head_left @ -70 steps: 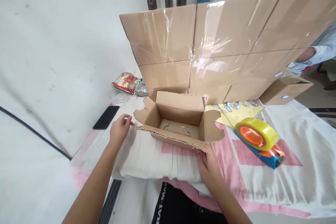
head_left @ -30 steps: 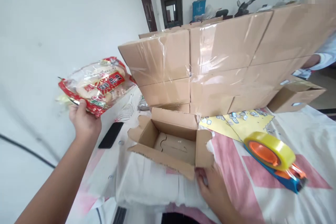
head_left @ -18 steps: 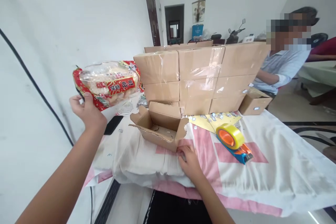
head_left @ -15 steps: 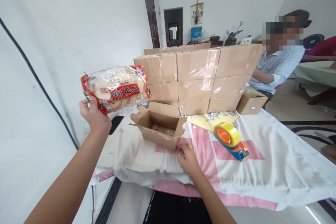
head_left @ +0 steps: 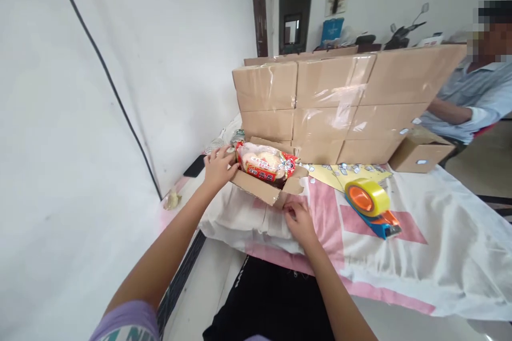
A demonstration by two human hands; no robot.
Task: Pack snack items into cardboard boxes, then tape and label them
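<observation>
A red and clear bag of rice crackers [head_left: 266, 164] lies inside an open cardboard box [head_left: 256, 187], its top showing between the raised flaps. My left hand [head_left: 220, 167] rests at the box's left end, fingers spread over the flap there and close to the bag. At the front right corner of the box is my right hand [head_left: 301, 226], its curled fingers and thumb against the cardboard. The fingertips of the right hand are partly hidden.
Taped cardboard boxes [head_left: 328, 85] stand stacked behind the open box. A yellow tape roll [head_left: 374, 197] on a blue dispenser lies to the right. Beyond it are a single small box [head_left: 420, 150] and a seated person [head_left: 480, 93]. A black phone-like object [head_left: 194, 166] lies left.
The bag of rice crackers has gone from my raised left hand down into the open box. My left hand has let go of it and now lies at the box's left end. The view has shifted left.
</observation>
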